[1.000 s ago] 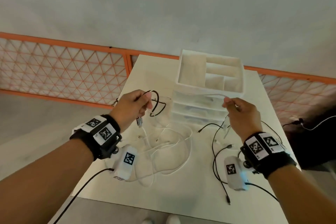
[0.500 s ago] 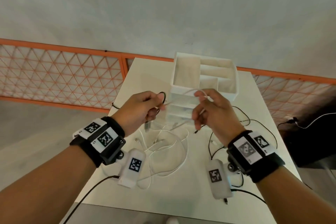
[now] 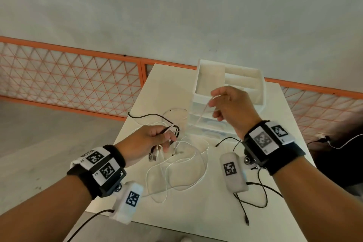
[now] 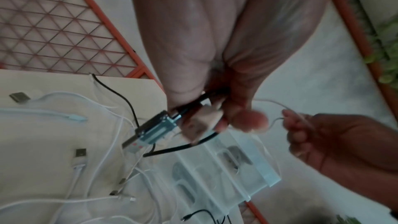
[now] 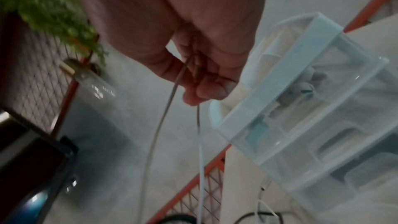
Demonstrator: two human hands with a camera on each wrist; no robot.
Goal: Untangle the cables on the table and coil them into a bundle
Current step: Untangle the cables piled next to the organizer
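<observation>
White and black cables [image 3: 176, 163] lie in loose loops on the pale, smooth surface [image 3: 196, 212], at about 6 o'clock in the head view, below the two hands. They look thin, light and floppy, so they will bend any way you pull them and catch on each other easily. The left hand [image 3: 149, 141] is curled tight around a small bunch of black and white cable with metal plugs [image 3: 154, 156] hanging under it. The right hand [image 3: 231, 108], up at about 1 o'clock from the left one, pinches a thin white strand [image 3: 204, 112] that runs down toward the pile. Behind it stands a plastic drawer box [image 3: 229, 92] with a white tray on top, and an orange mesh fence [image 3: 68, 78] runs along at 10 o'clock. From the left wrist, the left hand's fingers [image 4: 252, 122] squeeze a black cable [image 4: 183, 147] and a shiny, hard plug [image 4: 155, 130]; more soft white cable [image 4: 86, 168] lies below at 7 o'clock, and the see-through drawers [image 4: 226, 173] sit at 5 o'clock. From the right wrist, the thumb and fingers [image 5: 211, 88] nip two thin strands [image 5: 200, 142] that hang down toward 6 o'clock. The plugs are the stiff parts, so I think a good place to hold is the cord just behind a plug, pulling gently so nothing snaps or knots tighter. The smooth cord may slip through loose fingers.
</observation>
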